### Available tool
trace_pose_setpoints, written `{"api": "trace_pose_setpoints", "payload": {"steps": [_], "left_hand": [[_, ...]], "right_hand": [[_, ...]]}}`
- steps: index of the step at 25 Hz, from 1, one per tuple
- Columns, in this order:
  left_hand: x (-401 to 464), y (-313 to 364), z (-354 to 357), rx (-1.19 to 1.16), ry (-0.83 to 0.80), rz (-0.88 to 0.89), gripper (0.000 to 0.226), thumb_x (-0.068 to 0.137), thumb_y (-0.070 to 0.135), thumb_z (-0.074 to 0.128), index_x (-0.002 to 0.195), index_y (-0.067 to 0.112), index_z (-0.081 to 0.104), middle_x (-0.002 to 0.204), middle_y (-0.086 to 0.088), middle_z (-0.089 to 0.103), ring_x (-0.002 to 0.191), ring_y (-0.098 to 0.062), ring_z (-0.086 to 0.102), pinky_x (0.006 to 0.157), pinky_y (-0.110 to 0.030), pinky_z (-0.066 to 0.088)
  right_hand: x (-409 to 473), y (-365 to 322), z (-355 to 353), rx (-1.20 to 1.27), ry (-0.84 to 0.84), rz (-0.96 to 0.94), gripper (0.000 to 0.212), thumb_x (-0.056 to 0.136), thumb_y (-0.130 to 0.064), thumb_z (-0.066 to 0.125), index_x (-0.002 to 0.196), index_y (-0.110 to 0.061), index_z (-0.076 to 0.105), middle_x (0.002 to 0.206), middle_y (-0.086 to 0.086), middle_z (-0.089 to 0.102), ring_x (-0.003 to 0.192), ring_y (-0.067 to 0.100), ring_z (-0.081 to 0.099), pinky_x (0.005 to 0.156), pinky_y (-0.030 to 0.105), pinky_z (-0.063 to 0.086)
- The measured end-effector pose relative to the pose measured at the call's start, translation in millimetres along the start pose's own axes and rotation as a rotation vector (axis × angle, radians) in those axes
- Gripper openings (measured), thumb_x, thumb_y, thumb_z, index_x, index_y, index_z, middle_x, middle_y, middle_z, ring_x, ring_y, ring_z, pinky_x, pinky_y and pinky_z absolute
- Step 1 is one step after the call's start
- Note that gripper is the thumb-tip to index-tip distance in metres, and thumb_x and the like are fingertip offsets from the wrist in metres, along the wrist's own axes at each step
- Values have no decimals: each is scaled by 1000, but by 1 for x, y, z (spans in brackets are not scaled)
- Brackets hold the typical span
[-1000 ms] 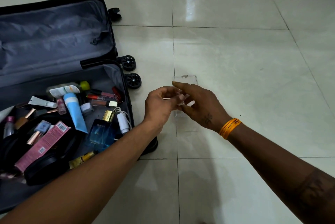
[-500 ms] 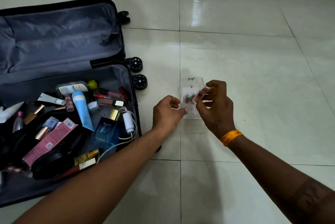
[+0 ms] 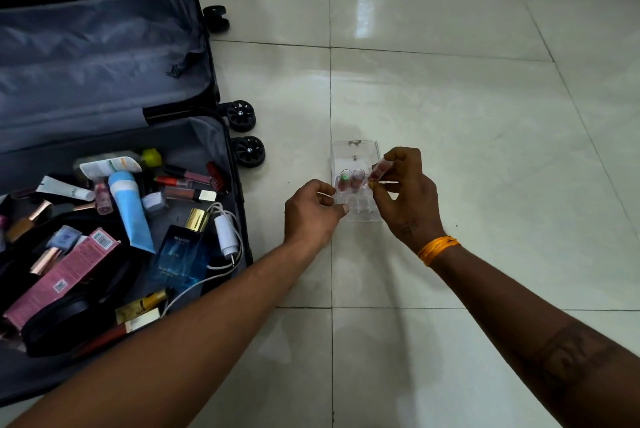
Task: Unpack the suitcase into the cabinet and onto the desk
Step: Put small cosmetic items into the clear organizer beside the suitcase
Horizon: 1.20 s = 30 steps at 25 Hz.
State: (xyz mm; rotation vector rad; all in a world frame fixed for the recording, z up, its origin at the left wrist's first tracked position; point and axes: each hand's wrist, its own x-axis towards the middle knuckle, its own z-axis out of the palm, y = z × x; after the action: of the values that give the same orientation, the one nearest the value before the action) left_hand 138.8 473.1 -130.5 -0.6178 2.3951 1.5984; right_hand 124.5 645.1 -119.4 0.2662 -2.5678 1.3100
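Suitcase point(image 3: 114, 136) lies open on the tiled floor point(image 3: 467, 98) at its left side, lid flat against the tiles, wheels pointing toward the floor's middle. Its lower half is crowded with cosmetics: a light blue tube point(image 3: 130, 209), a blue perfume bottle point(image 3: 180, 251) with a gold cap, a pink box point(image 3: 65, 275), a white charger point(image 3: 227, 235) with its cable, and several lipsticks near the hinge side. Just beside the suitcase, near the floor's middle, stands a clear plastic organizer point(image 3: 356, 157) holding two small tubes upright. The left hand point(image 3: 313, 211) pinches the organizer's near left edge with curled fingers. The right hand point(image 3: 405, 192), an orange band point(image 3: 438, 249) on its wrist, grasps a reddish lipstick point(image 3: 379, 169) between thumb and fingers, tilted over the organizer's right side.
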Motion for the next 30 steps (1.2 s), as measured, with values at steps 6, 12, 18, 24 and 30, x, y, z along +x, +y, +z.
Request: {"api": "trace_pose_setpoints", "payload": {"steps": [6, 12, 18, 24, 30], "left_hand": [[2, -2, 0, 3, 5, -1, 27, 80, 21, 88, 99, 24, 70, 89, 5, 71, 81, -16, 73, 78, -40, 64], [-2, 4, -3, -6, 27, -20, 26, 79, 22, 87, 99, 21, 71, 90, 3, 73, 84, -17, 72, 81, -37, 62], [-19, 25, -29, -70, 40, 110, 21, 88, 33, 80, 104, 24, 70, 96, 9, 71, 88, -10, 69, 79, -30, 60], [-16, 43, -129, 116, -20, 333, 12, 88, 21, 78, 99, 24, 73, 91, 8, 74, 87, -8, 71, 81, -30, 60], [-10, 38, -255, 368, -31, 289, 11, 89, 10, 74, 92, 20, 75, 82, 3, 76, 74, -11, 71, 64, -24, 56]], "right_hand": [[2, 18, 2, -269, -44, -123, 33, 86, -12, 73, 116, -17, 62, 117, -2, 67, 116, 23, 58, 89, 36, 53], [-2, 15, -4, -275, -40, -146, 38, 82, -12, 77, 118, -10, 66, 124, 6, 65, 119, 28, 57, 101, 23, 40], [6, -29, 0, -181, 98, -210, 19, 85, -10, 73, 104, -10, 69, 118, 5, 68, 114, 25, 59, 95, 28, 45], [28, -98, 40, -11, -31, -228, 12, 88, -12, 69, 100, -13, 70, 107, 0, 71, 106, 18, 63, 89, 28, 49], [39, -182, 113, 195, -421, -91, 14, 87, -9, 72, 100, -15, 70, 87, -7, 72, 79, 6, 68, 70, 17, 51]]}}
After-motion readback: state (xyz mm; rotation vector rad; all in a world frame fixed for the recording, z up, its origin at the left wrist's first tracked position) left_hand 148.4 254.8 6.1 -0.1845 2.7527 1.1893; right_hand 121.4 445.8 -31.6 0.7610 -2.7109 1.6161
